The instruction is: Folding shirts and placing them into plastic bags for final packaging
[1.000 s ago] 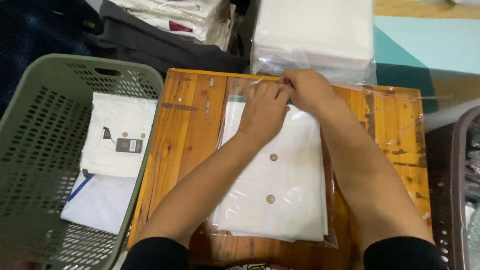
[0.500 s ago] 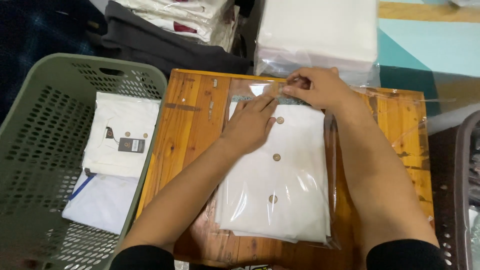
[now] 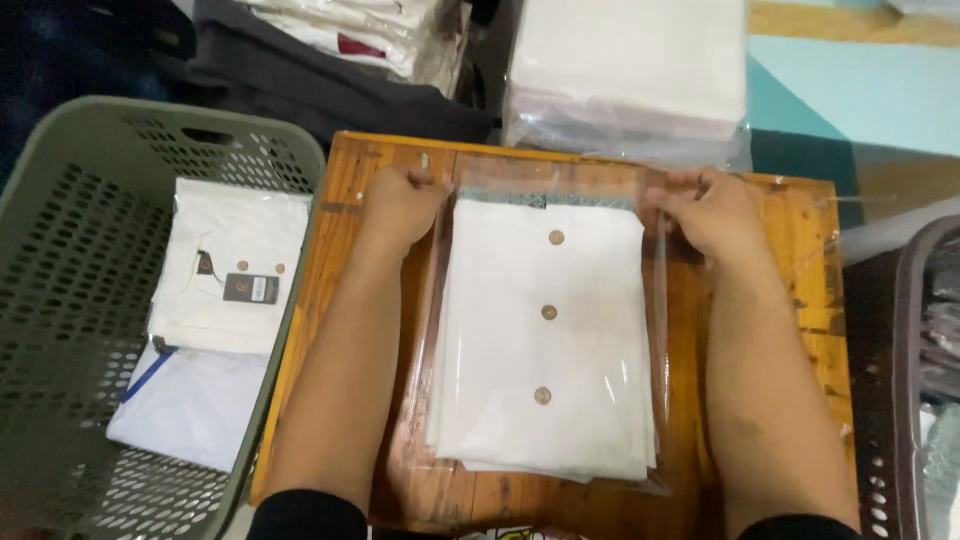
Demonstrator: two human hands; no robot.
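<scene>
left hand (image 3: 400,205) pinched clear bag (image 3: 545,180) corner | right hand (image 3: 705,210) pinched opposite corner | folded white shirt (image 3: 545,340) inside, 3 buttons, on wooden table (image 3: 810,300)

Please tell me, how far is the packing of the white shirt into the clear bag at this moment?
Done: the folded white shirt lies fully inside the clear plastic bag on the wooden table. Two packed shirts lie in the green basket.
In hand: the left hand and right hand grip the bag's top corners.
Left: the bag's mouth looks unsealed; this bag is not in the basket.
</scene>
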